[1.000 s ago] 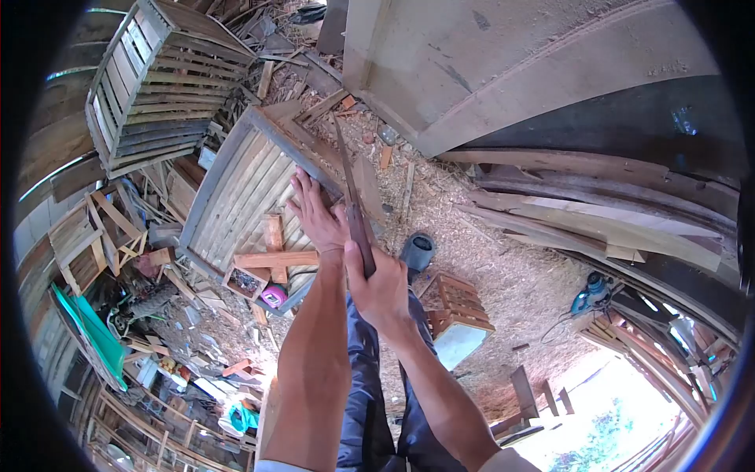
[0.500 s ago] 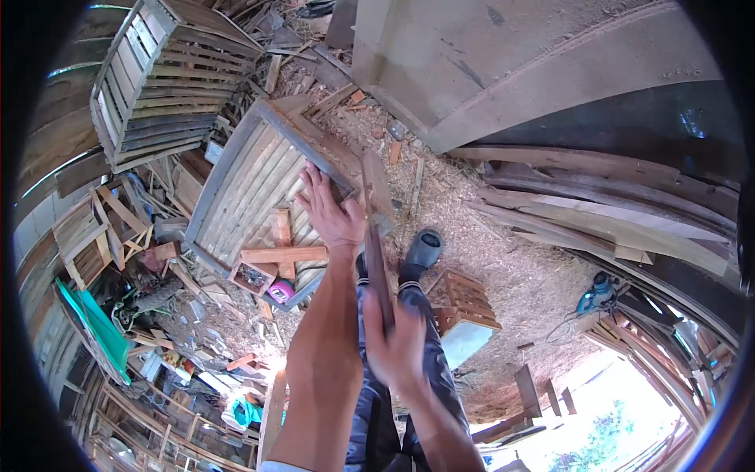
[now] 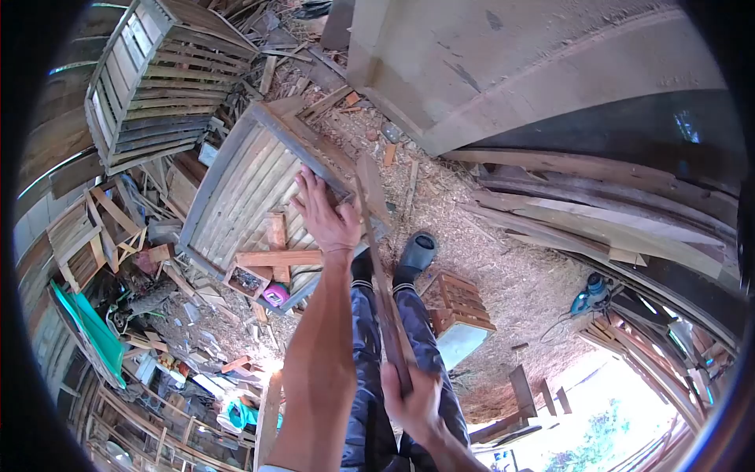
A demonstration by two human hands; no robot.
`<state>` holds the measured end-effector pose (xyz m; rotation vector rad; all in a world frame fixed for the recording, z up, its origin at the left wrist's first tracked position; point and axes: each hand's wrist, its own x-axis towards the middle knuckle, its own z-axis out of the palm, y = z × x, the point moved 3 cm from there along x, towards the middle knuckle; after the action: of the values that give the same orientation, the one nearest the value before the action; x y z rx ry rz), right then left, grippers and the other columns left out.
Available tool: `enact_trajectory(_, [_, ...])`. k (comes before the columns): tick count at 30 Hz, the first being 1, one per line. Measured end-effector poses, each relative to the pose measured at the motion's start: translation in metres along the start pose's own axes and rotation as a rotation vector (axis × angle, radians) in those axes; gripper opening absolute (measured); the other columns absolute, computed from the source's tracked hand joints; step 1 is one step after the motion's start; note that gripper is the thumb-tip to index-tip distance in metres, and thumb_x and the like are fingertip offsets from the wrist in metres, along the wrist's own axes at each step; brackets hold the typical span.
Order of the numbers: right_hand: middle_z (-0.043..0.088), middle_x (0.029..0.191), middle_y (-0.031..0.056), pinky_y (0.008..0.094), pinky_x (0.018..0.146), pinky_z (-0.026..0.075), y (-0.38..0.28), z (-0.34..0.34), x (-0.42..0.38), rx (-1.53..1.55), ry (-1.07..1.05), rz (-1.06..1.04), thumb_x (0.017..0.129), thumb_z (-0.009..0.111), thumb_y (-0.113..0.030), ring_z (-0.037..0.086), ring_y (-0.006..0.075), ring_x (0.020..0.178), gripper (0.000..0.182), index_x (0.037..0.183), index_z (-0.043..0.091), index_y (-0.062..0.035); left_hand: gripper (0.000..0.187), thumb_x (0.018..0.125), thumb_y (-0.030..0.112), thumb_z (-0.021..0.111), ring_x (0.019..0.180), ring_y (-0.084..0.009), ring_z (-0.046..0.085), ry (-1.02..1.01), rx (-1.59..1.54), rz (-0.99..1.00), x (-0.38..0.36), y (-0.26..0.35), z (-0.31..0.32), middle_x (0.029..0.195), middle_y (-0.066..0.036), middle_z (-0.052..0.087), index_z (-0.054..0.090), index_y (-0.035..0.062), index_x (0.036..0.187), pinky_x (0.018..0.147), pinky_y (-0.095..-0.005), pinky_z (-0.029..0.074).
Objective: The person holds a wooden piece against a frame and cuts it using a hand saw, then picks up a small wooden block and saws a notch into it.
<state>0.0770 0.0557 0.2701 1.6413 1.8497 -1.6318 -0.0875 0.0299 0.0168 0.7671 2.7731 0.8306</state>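
Note:
My left hand [image 3: 329,220] presses down with spread fingers on the corner of a slatted wooden panel [image 3: 244,185] with a dark frame. Its thumb lies close to the blade of a long, narrow handsaw [image 3: 381,287]. My right hand [image 3: 413,400] is closed around the near end of that saw, low in front of my legs. The blade slants up past the panel's edge, beside a brown board [image 3: 371,177]. Where its teeth touch cannot be made out. On the panel lie crossed wood blocks [image 3: 277,258], a small box of nails or screws [image 3: 250,279] and a pink tape measure [image 3: 276,294].
A slatted crate [image 3: 169,82] stands at the upper left. To the right, long boards [image 3: 598,204] are stacked, with a blue power tool [image 3: 594,293] and its cord below them. A small wooden stool or crate [image 3: 462,303] is beside my leg. Shavings cover the ground.
My right hand has drawn the saw back toward my body, down and slightly right. My left hand stays in place on the panel; the whole view has shifted slightly.

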Motion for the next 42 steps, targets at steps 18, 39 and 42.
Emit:
enact_trajectory(18, [0.065, 0.079, 0.0233, 0.0437, 0.063, 0.053, -0.006, 0.038, 0.119, -0.094, 0.042, -0.089, 0.094, 0.056, -0.029, 0.065, 0.0418, 0.073, 0.031, 0.103, 0.066, -0.0012, 0.06, 0.077, 0.021, 0.046, 0.145, -0.0403, 0.022, 0.001, -0.02, -0.036, -0.005, -0.006, 0.007, 0.154, -0.021, 0.031, 0.044, -0.0028, 0.132, 0.114, -0.0626, 0.006])
enact_trajectory(39, [0.058, 0.057, 0.0226, 0.0447, 0.053, 0.049, -0.049, -0.008, 0.108, -0.184, -0.081, -0.016, 0.092, 0.06, -0.03, 0.063, 0.0405, 0.059, 0.037, 0.075, 0.065, 0.0015, 0.063, 0.076, 0.023, 0.045, 0.144, -0.0438, 0.02, -0.042, 0.002, -0.047, -0.004, -0.008, 0.005, 0.154, -0.023, 0.029, 0.043, -0.006, 0.132, 0.115, -0.0607, 0.005])
enact_trajectory(42, [0.059, 0.06, 0.024, 0.0455, 0.053, 0.049, -0.061, -0.013, 0.115, -0.153, -0.137, -0.016, 0.093, 0.059, -0.029, 0.064, 0.0412, 0.061, 0.036, 0.077, 0.065, 0.0024, 0.062, 0.076, 0.022, 0.046, 0.144, -0.0439, 0.02, -0.053, -0.004, -0.035, -0.003, -0.009, 0.005, 0.153, -0.023, 0.03, 0.043, -0.0066, 0.13, 0.115, -0.0604, 0.005])
